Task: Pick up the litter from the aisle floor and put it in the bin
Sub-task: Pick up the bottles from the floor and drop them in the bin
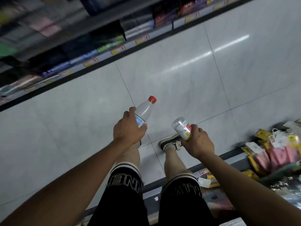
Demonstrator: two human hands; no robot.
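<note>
on the far left a shelf (68, 51) of blurred packets runs along the aisle, and below it the pale tiled floor (187, 74) stretches away with no litter lying on the part that shows.

the left hand (128, 128) has its fingers curled round the lower body of a clear bottle with a red cap (145, 111), cap pointing up and away, the whole bottle held off the floor in front of the person's legs. just to the right of it, and apart from it, the right hand (197, 141) grips a second clear bottle (182, 128) with a red and yellow label; its far end points up and to the left, and whether it has a cap cannot be told. a dark shoe (169, 143) stands on the floor under that hand. further right, hanging goods (276, 147) crowd the lower shelving.

judging from this, the picking-up part looks done for these two pieces: both are off the floor and firmly held. the putting-away part is not yet done, since no bin is in view anywhere. what seems left is to carry both bottles to the bin, drop them in, and check the aisle out of view for more litter.
</note>
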